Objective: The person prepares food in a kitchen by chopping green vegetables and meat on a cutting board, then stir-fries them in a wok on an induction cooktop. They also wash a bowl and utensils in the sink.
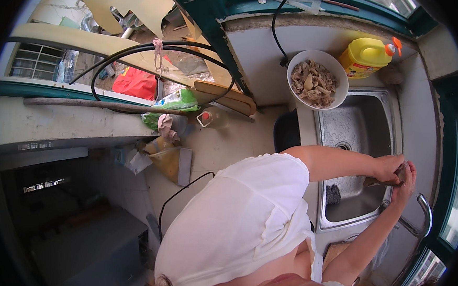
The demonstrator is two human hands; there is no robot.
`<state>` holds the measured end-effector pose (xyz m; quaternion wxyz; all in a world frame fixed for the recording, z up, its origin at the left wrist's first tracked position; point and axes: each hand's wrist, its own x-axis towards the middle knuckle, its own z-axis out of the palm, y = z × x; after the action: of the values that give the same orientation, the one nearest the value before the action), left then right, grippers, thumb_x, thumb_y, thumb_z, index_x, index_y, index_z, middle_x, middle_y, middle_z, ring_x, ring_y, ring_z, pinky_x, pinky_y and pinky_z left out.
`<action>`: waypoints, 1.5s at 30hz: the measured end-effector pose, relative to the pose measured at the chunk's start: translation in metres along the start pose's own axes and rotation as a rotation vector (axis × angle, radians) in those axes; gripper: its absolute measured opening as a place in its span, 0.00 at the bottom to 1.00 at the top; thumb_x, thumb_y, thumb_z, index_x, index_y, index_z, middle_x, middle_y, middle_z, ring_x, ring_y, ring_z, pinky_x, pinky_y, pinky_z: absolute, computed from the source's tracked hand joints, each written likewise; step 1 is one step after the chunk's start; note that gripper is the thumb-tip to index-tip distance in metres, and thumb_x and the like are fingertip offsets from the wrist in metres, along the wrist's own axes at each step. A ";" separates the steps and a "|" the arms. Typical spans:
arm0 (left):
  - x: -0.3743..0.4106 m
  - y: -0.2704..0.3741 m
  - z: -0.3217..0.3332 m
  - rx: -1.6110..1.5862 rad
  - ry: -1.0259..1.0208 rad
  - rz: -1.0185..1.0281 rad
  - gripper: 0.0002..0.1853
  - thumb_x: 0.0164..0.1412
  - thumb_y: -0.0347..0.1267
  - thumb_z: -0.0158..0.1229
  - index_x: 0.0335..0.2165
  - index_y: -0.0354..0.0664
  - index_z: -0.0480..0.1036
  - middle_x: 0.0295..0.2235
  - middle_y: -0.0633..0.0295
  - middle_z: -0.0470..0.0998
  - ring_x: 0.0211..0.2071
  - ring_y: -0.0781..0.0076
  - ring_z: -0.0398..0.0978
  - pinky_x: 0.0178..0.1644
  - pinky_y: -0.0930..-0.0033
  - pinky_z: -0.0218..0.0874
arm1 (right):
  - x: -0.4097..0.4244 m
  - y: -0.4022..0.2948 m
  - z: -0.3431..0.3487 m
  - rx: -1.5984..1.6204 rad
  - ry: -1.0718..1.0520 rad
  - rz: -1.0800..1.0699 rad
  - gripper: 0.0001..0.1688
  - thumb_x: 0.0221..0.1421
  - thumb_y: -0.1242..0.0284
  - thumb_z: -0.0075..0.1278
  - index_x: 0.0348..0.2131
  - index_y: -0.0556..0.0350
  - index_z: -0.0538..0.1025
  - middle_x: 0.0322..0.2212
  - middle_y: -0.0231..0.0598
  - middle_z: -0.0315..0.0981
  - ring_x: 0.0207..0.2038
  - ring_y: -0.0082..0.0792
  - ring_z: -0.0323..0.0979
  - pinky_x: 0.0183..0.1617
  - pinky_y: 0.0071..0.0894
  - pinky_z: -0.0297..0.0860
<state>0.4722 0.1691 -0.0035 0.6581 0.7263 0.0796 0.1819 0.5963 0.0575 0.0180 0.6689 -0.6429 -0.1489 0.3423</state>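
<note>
Over the right-hand rim of a stainless steel sink [358, 111], my left hand [388, 168] and my right hand [406, 182] are together. Between them they grip a brownish-grey piece [376, 182], partly hidden by the fingers; what it is cannot be told. The curved metal faucet [425, 216] stands close below my right hand. Within the basin are a drain [343, 146] and a dark scouring pad [333, 194]. A white bowl [341, 89] beside the sink holds pale brown chopped pieces [311, 83], apparently meat.
A yellow detergent jug [363, 57] with an orange pump stands behind the bowl. A wooden board [334, 251] is partly covered by my right arm. Black cable [274, 26] hangs down to the bowl. On the floor stands a clear red-capped jug [214, 117].
</note>
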 end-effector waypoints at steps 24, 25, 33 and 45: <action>0.049 -0.078 0.015 -0.891 0.685 -0.541 0.13 0.47 0.38 0.54 0.28 0.39 0.70 0.23 0.59 0.71 0.25 0.68 0.68 0.32 0.63 0.59 | 0.017 0.141 -0.030 0.323 -0.213 0.554 0.20 0.51 0.72 0.47 0.45 0.53 0.67 0.43 0.38 0.68 0.44 0.37 0.67 0.46 0.42 0.65; 0.047 -0.086 0.011 -0.911 0.688 -0.576 0.14 0.48 0.40 0.53 0.28 0.40 0.70 0.23 0.58 0.71 0.26 0.68 0.68 0.32 0.63 0.59 | 0.017 0.138 -0.026 0.296 -0.159 0.459 0.19 0.51 0.70 0.47 0.44 0.52 0.67 0.44 0.37 0.68 0.45 0.37 0.67 0.47 0.41 0.65; 0.044 -0.182 0.031 -1.128 0.676 -0.738 0.24 0.58 0.51 0.44 0.40 0.43 0.70 0.35 0.59 0.71 0.30 0.68 0.69 0.35 0.62 0.62 | -0.052 0.075 0.081 -0.434 -0.075 0.028 0.10 0.52 0.69 0.52 0.26 0.53 0.67 0.27 0.27 0.60 0.29 0.18 0.56 0.31 0.18 0.56; -0.022 -0.104 0.018 -1.314 0.356 -0.667 0.16 0.58 0.35 0.45 0.43 0.38 0.64 0.41 0.52 0.69 0.39 0.58 0.71 0.40 0.55 0.66 | 0.044 0.111 0.042 -0.564 0.554 0.019 0.27 0.51 0.57 0.47 0.24 0.70 0.71 0.28 0.50 0.71 0.31 0.44 0.69 0.37 0.38 0.64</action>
<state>0.4710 0.1569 -0.1102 0.9528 0.0818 0.2755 0.0976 0.5714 0.1109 -0.0939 0.4777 -0.8708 -0.0452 0.1076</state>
